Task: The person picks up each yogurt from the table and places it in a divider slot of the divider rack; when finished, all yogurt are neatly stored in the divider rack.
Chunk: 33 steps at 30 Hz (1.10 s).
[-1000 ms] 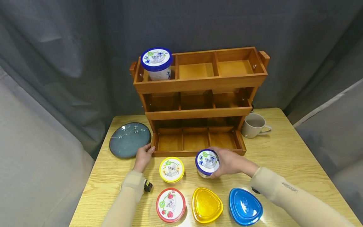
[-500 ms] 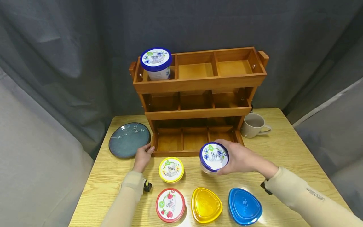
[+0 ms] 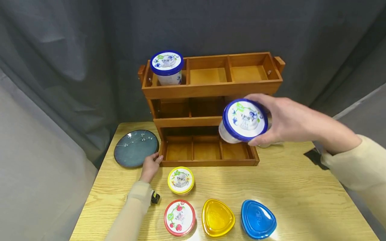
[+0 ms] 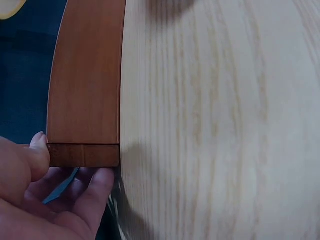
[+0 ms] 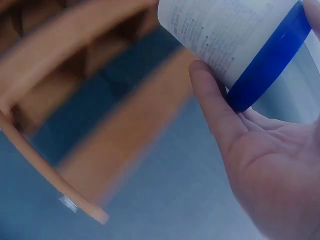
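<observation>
My right hand (image 3: pixel 291 118) grips a white tub with a blue lid (image 3: pixel 245 120), lifted and tilted in front of the right side of the wooden shelf (image 3: pixel 211 87). In the right wrist view the fingers (image 5: pixel 212 97) lie along the blue rim and the white wall of the tub. Down at the lower left corner of the shelf, my left hand (image 3: pixel 149 168) pinches the end of the bottom tray. The left wrist view has the thumb on one side of that wooden corner (image 4: pixel 85 156) and the fingertips at its front. Another blue-lidded tub (image 3: pixel 167 67) stands in the top left compartment.
In front of the shelf are a yellow-lidded tub (image 3: pixel 181 180), a red-lidded tub (image 3: pixel 180 217), a yellow triangular box (image 3: pixel 218 218) and a blue one (image 3: pixel 258 219). A dark plate (image 3: pixel 136 149) lies left. A mug (image 3: pixel 272 144) is mostly hidden behind my right hand.
My right hand has raised the blue-lidded tub from the table and moved it up and to the right, tilting it. The left hand stays at the shelf corner.
</observation>
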Tool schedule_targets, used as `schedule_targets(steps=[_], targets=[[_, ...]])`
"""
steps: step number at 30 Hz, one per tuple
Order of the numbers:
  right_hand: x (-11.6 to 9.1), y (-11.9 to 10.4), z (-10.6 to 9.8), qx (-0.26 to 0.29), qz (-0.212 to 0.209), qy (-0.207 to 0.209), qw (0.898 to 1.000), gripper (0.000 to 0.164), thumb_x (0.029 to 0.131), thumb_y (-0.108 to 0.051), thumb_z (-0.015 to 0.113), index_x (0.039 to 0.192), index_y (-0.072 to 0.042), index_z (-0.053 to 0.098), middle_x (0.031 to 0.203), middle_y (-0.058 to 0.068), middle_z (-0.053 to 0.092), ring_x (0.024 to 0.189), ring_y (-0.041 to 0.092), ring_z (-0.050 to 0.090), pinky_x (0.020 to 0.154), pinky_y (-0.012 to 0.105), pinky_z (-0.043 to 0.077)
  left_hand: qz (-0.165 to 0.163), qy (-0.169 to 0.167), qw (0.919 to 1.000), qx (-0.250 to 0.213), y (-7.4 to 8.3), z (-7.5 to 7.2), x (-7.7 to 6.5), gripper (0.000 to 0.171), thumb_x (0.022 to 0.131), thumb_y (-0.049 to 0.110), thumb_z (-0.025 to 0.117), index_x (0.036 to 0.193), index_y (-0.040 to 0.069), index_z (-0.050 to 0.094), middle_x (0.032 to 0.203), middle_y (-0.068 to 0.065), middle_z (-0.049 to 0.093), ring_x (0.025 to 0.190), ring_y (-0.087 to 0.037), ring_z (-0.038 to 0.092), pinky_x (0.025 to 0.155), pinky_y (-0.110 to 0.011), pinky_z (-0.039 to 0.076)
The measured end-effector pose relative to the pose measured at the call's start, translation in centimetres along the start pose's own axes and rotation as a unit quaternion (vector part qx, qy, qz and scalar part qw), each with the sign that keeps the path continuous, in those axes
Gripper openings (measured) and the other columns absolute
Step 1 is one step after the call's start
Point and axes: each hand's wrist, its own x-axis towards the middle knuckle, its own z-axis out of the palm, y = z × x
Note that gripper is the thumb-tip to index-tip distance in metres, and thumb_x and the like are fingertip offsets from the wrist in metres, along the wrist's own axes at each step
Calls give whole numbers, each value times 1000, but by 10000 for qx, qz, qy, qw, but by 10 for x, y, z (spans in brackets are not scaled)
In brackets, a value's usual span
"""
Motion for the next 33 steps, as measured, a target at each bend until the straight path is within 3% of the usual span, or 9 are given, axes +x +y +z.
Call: schedule_targets(steps=[4, 8, 11, 13, 16, 24, 33], targets=[[20, -8, -44, -496, -87, 370, 9980, 113, 63, -47, 93, 150, -5, 36, 127, 16, 58, 106, 31, 56, 89, 49, 46, -29, -19, 10000, 6, -1, -2, 1, 45, 101, 18, 60, 136, -8, 54, 132, -27, 57, 121, -37, 56, 100, -47, 46], [46, -10, -79, -726, -85, 610, 9955, 109, 67, -43, 92, 152, -6, 34, 130, 18, 56, 108, 31, 54, 87, 35, 40, -13, -53, 10000, 73, -5, -2, 3, 44, 102, 19, 59, 137, -8, 54, 135, -26, 55, 128, -39, 50, 104, -48, 43], [65, -10, -95, -717, 31, 604, 9956, 108, 72, -42, 89, 155, -7, 29, 138, 21, 51, 114, 34, 51, 94, 37, 40, -1, -69, 10000, 63, -7, -2, 4, 44, 102, 19, 59, 136, -8, 54, 135, -27, 55, 129, -39, 49, 105, -49, 42], [77, -10, -101, -706, 95, 568, 9958, 107, 76, -42, 86, 156, -6, 26, 141, 23, 48, 115, 37, 49, 98, 46, 41, -7, -72, 10000, 23, -7, -2, 3, 45, 101, 19, 59, 136, -9, 54, 135, -27, 55, 128, -39, 49, 105, -49, 42], [95, -10, -106, -701, 149, 480, 9963, 107, 79, -44, 83, 157, -6, 22, 143, 25, 45, 118, 40, 46, 101, 59, 38, -28, -86, 10000, -7, -6, -2, 2, 45, 101, 20, 60, 137, -8, 53, 135, -27, 55, 128, -39, 49, 104, -49, 43], [141, -14, -99, -780, 343, -63, 9963, 115, 77, -56, 80, 159, -7, 16, 147, 25, 41, 125, 42, 42, 108, 60, 33, 40, -60, 9999, 75, -3, -3, 1, 44, 101, 19, 59, 136, -8, 54, 133, -27, 56, 126, -40, 51, 103, -50, 43], [179, -13, -86, -830, 577, -939, 9904, 121, 73, -60, 81, 159, -9, 14, 148, 21, 40, 130, 40, 40, 110, 60, 30, 93, 21, 9999, 109, -5, -1, 2, 44, 101, 19, 60, 135, -8, 55, 131, -26, 59, 125, -39, 52, 102, -49, 45]])
